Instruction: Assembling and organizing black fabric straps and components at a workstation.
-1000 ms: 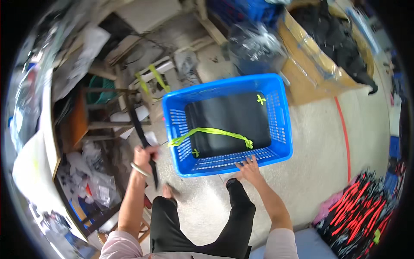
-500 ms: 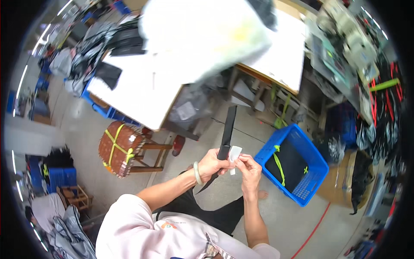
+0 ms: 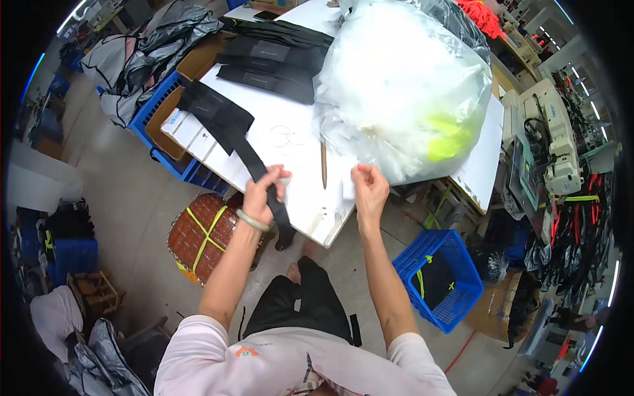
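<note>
Left hand [image 3: 263,195] clenched around a black strap [image 3: 254,158], which runs from the desk [image 3: 264,135] at 11 o'clock down past the edge. Right hand [image 3: 370,188] pinches a small white tag [image 3: 348,189] beside a clear plastic bag [image 3: 403,86] at 1 o'clock.

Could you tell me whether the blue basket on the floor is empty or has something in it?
Not empty. The blue basket holds a dark bundle tied with a yellow-green strap.

Matt black cloth strap [image 3: 261,173], glossy crinkled clear plastic bag [image 3: 403,86], smooth white table [image 3: 297,142]
</note>
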The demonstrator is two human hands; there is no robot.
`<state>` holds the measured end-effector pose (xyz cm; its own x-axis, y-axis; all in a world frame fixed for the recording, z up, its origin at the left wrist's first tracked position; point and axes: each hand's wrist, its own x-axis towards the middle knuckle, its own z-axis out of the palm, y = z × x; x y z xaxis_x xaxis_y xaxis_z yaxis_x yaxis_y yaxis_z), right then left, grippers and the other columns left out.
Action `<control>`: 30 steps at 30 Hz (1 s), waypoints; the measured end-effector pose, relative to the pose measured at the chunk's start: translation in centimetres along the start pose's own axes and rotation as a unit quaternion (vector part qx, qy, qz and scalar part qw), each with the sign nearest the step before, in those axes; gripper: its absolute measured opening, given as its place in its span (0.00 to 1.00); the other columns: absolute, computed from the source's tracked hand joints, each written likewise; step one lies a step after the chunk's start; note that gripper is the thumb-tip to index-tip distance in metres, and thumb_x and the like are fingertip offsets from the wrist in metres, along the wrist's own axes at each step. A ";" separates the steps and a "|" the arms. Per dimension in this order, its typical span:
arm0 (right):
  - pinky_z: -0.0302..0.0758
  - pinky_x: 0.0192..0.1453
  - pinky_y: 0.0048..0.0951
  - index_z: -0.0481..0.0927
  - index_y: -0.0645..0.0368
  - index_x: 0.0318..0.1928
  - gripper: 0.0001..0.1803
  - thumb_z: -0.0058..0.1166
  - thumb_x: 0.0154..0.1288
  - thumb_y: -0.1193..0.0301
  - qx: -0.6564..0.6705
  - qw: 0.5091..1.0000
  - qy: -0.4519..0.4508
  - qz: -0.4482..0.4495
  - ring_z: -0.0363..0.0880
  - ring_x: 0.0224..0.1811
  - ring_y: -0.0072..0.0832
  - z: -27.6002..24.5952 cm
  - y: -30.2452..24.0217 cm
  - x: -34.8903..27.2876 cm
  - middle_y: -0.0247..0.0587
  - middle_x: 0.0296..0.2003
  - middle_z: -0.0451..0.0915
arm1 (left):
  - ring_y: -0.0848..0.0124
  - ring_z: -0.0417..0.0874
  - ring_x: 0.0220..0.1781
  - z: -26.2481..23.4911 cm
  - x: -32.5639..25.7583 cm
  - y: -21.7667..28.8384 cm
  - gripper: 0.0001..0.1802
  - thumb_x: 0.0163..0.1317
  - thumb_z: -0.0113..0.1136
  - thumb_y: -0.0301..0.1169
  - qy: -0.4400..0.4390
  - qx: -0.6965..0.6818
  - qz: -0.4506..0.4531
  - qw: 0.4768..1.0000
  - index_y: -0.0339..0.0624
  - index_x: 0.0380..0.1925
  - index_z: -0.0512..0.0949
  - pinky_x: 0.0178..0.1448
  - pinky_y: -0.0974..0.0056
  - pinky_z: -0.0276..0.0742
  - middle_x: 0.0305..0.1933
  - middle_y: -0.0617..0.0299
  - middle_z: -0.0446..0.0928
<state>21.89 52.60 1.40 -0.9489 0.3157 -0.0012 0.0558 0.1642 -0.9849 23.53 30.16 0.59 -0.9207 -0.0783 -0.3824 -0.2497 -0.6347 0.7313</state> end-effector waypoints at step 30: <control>0.74 0.50 0.40 0.81 0.68 0.37 0.07 0.56 0.61 0.77 -0.211 0.944 0.070 -0.245 0.80 0.41 0.47 8.2 -0.4 6.9 0.52 0.36 0.82 | 0.58 0.83 0.38 4.3 4.4 3.5 0.11 0.68 0.57 0.35 -0.210 -0.035 -0.048 0.976 0.39 0.41 0.72 0.46 0.57 0.80 0.40 0.46 0.79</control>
<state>12.72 47.03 0.33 -0.8435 0.2213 0.4895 -0.2328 0.6705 -0.7044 17.34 30.92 3.86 -0.9393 0.2974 -0.1713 -0.3338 -0.6754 0.6576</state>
